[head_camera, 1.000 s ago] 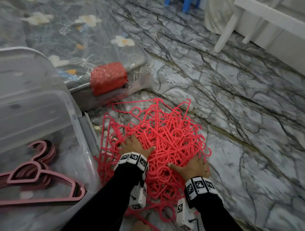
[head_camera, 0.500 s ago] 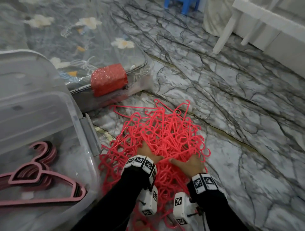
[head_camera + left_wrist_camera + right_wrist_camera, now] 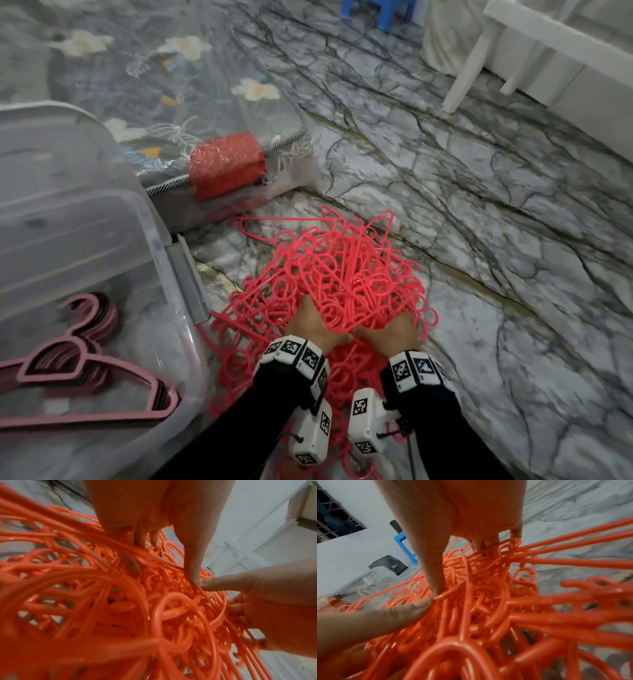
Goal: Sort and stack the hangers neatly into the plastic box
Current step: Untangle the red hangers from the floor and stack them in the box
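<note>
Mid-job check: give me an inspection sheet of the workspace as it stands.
Surface: grey veined marble floor.
Job's things: tangled red hangers heaped on floor; pink hangers stacked in clear plastic box.
Clutter: red wrapped block on plastic-wrapped floral mattress.
Grippers: left hand and right hand both grip the red heap.
Cables: thin cords at wrist cameras.
Surroundings: white furniture, blue stool.

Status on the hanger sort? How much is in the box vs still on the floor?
Done: one stack of dusty-pink hangers lies in the clear plastic box. In hand: left hand and right hand both grip the tangled red hangers on the marble floor. Left: nearly all the red pile, none of it boxed yet.
</note>
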A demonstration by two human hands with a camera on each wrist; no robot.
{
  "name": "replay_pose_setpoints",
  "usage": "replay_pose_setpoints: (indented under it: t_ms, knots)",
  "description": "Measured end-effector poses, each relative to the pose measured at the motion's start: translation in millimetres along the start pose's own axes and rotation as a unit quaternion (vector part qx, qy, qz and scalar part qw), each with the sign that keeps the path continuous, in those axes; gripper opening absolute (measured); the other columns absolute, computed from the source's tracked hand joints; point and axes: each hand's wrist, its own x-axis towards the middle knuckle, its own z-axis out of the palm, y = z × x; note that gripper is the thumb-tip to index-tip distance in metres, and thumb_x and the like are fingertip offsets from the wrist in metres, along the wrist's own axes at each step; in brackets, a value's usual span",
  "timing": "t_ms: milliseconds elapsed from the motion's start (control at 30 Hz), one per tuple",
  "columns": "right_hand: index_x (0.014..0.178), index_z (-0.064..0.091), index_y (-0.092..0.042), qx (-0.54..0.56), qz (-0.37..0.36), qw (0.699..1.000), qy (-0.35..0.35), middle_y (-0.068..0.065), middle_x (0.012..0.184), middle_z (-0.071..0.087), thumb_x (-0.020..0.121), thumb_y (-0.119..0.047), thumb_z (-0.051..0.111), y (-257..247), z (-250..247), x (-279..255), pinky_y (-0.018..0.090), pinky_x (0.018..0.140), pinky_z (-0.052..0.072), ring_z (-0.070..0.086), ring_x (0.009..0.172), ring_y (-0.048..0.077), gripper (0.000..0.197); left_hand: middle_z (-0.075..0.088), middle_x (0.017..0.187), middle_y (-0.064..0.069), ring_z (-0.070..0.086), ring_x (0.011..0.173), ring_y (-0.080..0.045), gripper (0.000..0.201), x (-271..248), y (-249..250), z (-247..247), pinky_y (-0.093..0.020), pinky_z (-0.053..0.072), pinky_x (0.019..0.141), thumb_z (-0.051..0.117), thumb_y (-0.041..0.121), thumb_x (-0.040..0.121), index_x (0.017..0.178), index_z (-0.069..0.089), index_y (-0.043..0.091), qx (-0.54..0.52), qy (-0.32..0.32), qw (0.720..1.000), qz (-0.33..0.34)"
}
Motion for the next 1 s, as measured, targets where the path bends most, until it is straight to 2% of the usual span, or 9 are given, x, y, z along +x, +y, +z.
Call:
replay_pose_setpoints:
  t_ms: [67, 167, 267, 367, 500, 700, 800, 900, 1000]
  knots:
    - [0.121, 0.049, -0.002, 0.043, -0.001, 0.999, 0.001, 0.015, 0.113, 0.063, 0.057, -0.039, 0.086, 1.3, 0.2, -0.2, 0.049, 0.101, 0.041, 0.060, 0.107, 0.032, 0.082, 0.061, 0.122, 0.000, 0.061, 0.110, -0.024, 0.099, -2.9, 2.6, -0.6, -0.031, 0.047, 0.090, 0.086, 0.052, 0.053, 0.129, 0.032, 0.018, 0.011, 0.022, 1.000, 0.012]
    - [0.126, 0.041, -0.004, 0.097, -0.021, 0.993, 0.057, 0.015, 0.116, 0.061, 0.052, -0.036, 0.088, 1.0, -3.0, 1.4, 0.051, 0.102, 0.039, 0.058, 0.111, 0.034, 0.092, 0.062, 0.119, -0.001, 0.061, 0.108, -0.025, 0.089, -6.8, 8.1, -0.3, -0.032, 0.047, 0.088, 0.085, 0.049, 0.055, 0.122, 0.035, 0.018, -0.010, 0.046, 0.998, 0.048]
    - [0.118, 0.050, -0.005, 0.135, -0.036, 0.990, 0.035, 0.015, 0.109, 0.065, 0.049, -0.038, 0.088, -2.0, -15.3, 8.9, 0.049, 0.095, 0.047, 0.063, 0.102, 0.033, 0.085, 0.062, 0.122, -0.002, 0.060, 0.111, -0.024, 0.091, -9.0, 14.8, -4.4, -0.035, 0.047, 0.091, 0.087, 0.045, 0.057, 0.125, 0.035, 0.015, -0.032, 0.046, 0.996, 0.065]
    - [0.116, 0.052, -0.007, 0.155, -0.059, 0.986, 0.001, 0.015, 0.107, 0.067, 0.053, -0.033, 0.088, -3.6, -29.7, 12.1, 0.049, 0.092, 0.049, 0.064, 0.101, 0.033, 0.077, 0.062, 0.121, -0.002, 0.060, 0.112, -0.023, 0.092, -9.9, 23.5, -9.5, -0.029, 0.046, 0.089, 0.086, 0.045, 0.059, 0.128, 0.034, 0.015, -0.036, 0.035, 0.995, 0.083]
    - [0.121, 0.040, -0.018, 0.055, -0.120, 0.988, 0.079, 0.002, 0.106, 0.066, 0.059, -0.050, 0.080, -11.4, -47.9, 4.1, 0.050, 0.102, 0.034, 0.060, 0.106, 0.026, 0.080, 0.063, 0.121, -0.004, 0.060, 0.110, -0.025, 0.090, -15.6, 39.0, -16.3, -0.033, 0.047, 0.089, 0.084, 0.045, 0.063, 0.129, 0.033, 0.012, -0.056, 0.036, 0.992, 0.110]
    - [0.112, 0.045, -0.018, 0.132, -0.218, 0.966, 0.053, 0.008, 0.108, 0.066, 0.073, -0.031, 0.079, -21.3, -87.5, -11.7, 0.051, 0.094, 0.044, 0.062, 0.104, 0.029, 0.053, 0.064, 0.109, -0.003, 0.063, 0.101, -0.025, 0.076, -29.1, 63.7, -37.9, -0.035, 0.048, 0.086, 0.085, 0.040, 0.062, 0.117, 0.038, 0.019, -0.098, 0.068, 0.979, 0.166]
    - [0.108, 0.041, -0.016, 0.147, -0.258, 0.950, 0.094, 0.008, 0.101, 0.065, 0.078, -0.029, 0.075, -27.6, -111.0, -26.8, 0.051, 0.088, 0.047, 0.063, 0.099, 0.031, 0.047, 0.063, 0.110, -0.002, 0.063, 0.101, -0.024, 0.071, -40.0, 85.3, -50.3, -0.038, 0.048, 0.087, 0.085, 0.038, 0.064, 0.114, 0.039, 0.018, -0.116, 0.074, 0.968, 0.209]
    - [0.105, 0.039, -0.020, 0.152, -0.288, 0.935, 0.142, -0.001, 0.091, 0.063, 0.078, -0.032, 0.074, -38.4, -142.6, -45.6, 0.050, 0.085, 0.049, 0.064, 0.094, 0.030, 0.045, 0.060, 0.116, -0.003, 0.060, 0.107, -0.023, 0.073, -53.8, 113.5, -67.6, -0.038, 0.046, 0.092, 0.084, 0.035, 0.066, 0.119, 0.038, 0.016, -0.137, 0.084, 0.952, 0.260]
    - [0.106, 0.040, -0.018, 0.169, -0.321, 0.917, 0.167, 0.006, 0.102, 0.065, 0.078, -0.032, 0.074, -56.1, -179.2, -64.2, 0.053, 0.091, 0.045, 0.062, 0.100, 0.029, 0.046, 0.058, 0.122, -0.006, 0.058, 0.112, -0.025, 0.086, -69.9, 147.2, -94.7, -0.040, 0.045, 0.095, 0.084, 0.036, 0.066, 0.129, 0.032, 0.012, -0.137, 0.100, 0.938, 0.302]
